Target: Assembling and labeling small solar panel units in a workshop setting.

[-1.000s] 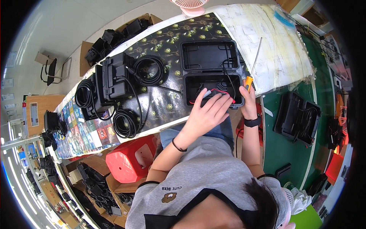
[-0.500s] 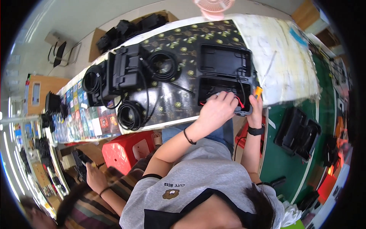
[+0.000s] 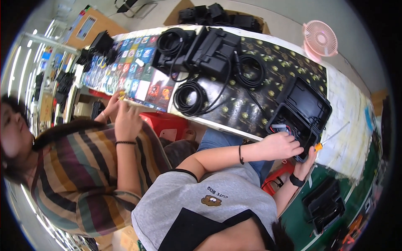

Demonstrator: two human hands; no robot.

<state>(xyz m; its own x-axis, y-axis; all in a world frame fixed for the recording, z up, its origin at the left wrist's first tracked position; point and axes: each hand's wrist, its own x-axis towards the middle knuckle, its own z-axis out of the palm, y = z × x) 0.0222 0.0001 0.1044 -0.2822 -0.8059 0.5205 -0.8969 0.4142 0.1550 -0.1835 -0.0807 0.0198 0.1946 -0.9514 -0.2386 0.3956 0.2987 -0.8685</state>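
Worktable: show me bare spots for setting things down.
Bare: white covering right of the open case, beyond the screwdriver; patterned sheet between pink fan and rightmost cable coil. Crowded: left of that coil, around the black cases, and at the open case, by left hand and right hand.

table [image 3: 351, 155] bears open case [image 3: 300, 113], coiled cables [image 3: 177, 99], pink fan [image 3: 322, 38]
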